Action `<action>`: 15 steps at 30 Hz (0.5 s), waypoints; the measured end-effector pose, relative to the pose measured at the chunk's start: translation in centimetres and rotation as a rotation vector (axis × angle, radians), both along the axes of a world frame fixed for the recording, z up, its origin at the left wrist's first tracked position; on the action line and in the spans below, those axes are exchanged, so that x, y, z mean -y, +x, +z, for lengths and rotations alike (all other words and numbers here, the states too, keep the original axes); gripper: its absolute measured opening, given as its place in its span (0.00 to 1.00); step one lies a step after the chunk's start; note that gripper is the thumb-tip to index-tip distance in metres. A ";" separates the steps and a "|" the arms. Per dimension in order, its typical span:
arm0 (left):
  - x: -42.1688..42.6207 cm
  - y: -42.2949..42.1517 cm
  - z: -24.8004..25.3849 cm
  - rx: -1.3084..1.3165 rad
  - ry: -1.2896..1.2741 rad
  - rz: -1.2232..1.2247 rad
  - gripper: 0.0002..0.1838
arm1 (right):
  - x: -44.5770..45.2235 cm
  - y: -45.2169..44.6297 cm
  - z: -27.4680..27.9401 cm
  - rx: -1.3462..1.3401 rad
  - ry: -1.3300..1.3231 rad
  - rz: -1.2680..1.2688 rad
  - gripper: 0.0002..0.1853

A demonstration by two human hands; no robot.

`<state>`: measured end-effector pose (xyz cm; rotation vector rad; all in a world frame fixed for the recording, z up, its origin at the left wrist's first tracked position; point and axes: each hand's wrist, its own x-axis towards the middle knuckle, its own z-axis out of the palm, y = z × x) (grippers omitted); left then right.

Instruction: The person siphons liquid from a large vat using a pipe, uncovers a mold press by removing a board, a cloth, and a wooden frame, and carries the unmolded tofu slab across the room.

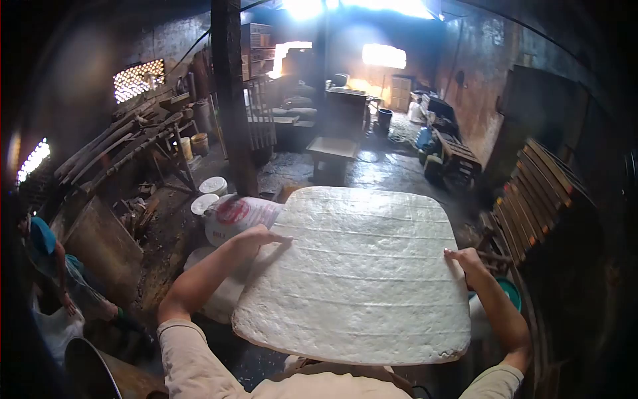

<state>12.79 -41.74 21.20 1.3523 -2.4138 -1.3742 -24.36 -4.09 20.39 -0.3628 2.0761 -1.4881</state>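
A large white slab (359, 279) with rounded corners and faint parallel lines across its top spans the space in front of my body. On its left edge my left hand (264, 237) is closed, the thumb on top and the other fingers hidden beneath. My right hand (467, 261) grips the opposite edge in the same way, its thumb tip showing on the surface. Beyond the slab's left side lies a white sack (242, 216) with a red round print. What supports the slab from below, if anything, is hidden.
A dark post (234, 100) rises ahead on the left, with white buckets (209, 193) near its foot. Wooden trays (535, 199) lean at the right. At the far left another person in a blue cap (42, 236) bends down. A low table (332, 147) stands ahead.
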 end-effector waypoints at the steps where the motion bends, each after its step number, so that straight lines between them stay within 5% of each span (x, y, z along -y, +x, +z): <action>1: 2.6 -2.2 -0.3 -0.023 -0.080 -0.133 0.23 | 3.2 -3.6 -0.4 0.010 0.005 0.020 0.20; 3: 7.7 -6.6 -0.8 -0.091 -0.256 -0.380 0.21 | 8.0 -10.5 -1.1 -0.091 0.041 0.052 0.20; 9: 17.8 -17.2 -0.2 0.096 0.027 0.199 0.34 | 20.0 -20.3 -0.4 -0.101 0.046 0.158 0.21; 11: 23.8 -21.8 -0.6 0.040 0.139 0.090 0.56 | 25.3 -25.7 -0.6 -0.108 0.051 0.166 0.21; 15: 31.5 -32.6 -1.6 0.088 0.075 0.274 0.41 | 34.7 -35.9 -1.8 -0.147 0.159 0.126 0.20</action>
